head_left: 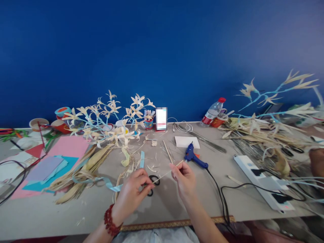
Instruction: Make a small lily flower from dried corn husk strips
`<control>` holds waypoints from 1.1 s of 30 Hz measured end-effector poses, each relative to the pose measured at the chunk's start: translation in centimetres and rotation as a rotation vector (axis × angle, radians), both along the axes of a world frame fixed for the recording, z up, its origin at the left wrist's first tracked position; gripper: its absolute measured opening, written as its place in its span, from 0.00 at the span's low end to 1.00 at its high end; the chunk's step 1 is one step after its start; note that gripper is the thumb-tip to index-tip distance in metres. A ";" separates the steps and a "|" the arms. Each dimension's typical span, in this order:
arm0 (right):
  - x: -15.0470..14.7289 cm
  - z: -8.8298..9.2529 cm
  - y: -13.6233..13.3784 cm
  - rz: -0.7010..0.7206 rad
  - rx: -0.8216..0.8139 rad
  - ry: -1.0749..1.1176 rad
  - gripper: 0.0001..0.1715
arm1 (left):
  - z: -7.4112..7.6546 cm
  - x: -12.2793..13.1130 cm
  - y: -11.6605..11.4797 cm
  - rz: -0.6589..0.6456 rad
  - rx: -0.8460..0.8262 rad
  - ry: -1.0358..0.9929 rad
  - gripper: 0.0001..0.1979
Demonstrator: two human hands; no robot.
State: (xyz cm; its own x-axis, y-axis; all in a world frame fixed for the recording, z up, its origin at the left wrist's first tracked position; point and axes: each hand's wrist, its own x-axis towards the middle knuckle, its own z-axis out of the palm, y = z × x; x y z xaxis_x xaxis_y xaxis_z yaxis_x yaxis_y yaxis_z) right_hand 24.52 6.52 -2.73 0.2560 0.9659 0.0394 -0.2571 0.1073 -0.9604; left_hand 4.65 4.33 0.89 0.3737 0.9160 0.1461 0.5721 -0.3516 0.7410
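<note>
Strand (164, 175), one: fingertip-pinched by left hand (136, 186) and right hand (184, 177); scissors (159, 181) beside left; glue gun (194, 157) beyond right.

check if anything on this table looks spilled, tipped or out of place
Nothing looks spilled. Pale scraps lie loose beyond the left hand, untidy but like offcuts. At the back right, the bottle seems to lean right, possibly just wide-angle distortion.

Glue gun (196, 157) on grey table (63, 219).
</note>
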 end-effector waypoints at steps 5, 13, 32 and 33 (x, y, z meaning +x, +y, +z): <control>0.4 0.3 0.2 -0.076 0.018 -0.071 0.24 | -0.4 -0.3 -0.1 0.006 0.227 0.085 0.08; -0.1 0.2 -0.1 -0.118 0.017 -0.051 0.24 | -0.3 -0.1 -0.4 -0.036 0.264 0.106 0.08; -1.4 1.4 -0.6 -0.095 0.040 -0.090 0.22 | -1.6 0.0 -0.4 0.152 0.228 0.207 0.08; -1.4 1.4 -0.5 -0.098 0.041 -0.093 0.22 | -1.8 -0.1 -0.4 0.160 0.226 0.215 0.08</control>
